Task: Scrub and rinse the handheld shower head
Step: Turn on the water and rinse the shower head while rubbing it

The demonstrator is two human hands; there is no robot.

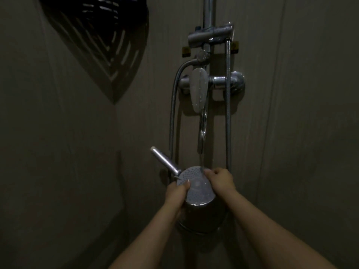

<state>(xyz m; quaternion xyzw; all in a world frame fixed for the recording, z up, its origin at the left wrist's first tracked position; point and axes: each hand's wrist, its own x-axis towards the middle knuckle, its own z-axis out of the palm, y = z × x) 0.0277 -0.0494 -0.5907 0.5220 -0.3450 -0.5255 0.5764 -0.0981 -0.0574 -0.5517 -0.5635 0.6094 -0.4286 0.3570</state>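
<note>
Gripping shower head (196,184), both hands.

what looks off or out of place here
The shower head has no hose on its handle; the bare end points up-left. Both hands hold it face-up under water running from the tap.

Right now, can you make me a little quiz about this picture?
1. True or false: water runs from the tap onto the shower head.
2. What grips the shower head's edges? A) one hand B) both hands C) nothing
3. Which way does the handle point?

Key: 1. True. 2. B: left hand and right hand. 3. Up and to the left.
</note>
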